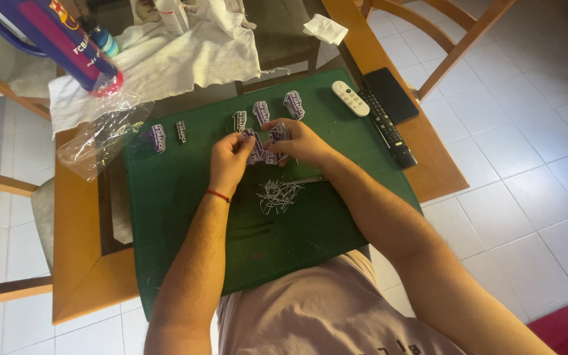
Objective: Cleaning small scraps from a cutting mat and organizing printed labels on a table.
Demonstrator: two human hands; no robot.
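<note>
Forearms reach over the green cutting mat [185, 217]. Left hand [230, 161] and right hand [295, 141] pinch one purple sticker sheet [262, 148] between them, lifted so both can work its edge. Paper trimmings [277, 196] lie at six o'clock; finished stickers [260, 112] are lined up at twelve, out of the way.

The sticker sheet [265, 146] is mostly covered by both hands, so its shape cannot be told. The blue and red bottle [54, 36] runs off the top left edge. The white cloth [185, 49] is cut by the top edge. The scraps [277, 196] are too small to tell apart.
</note>
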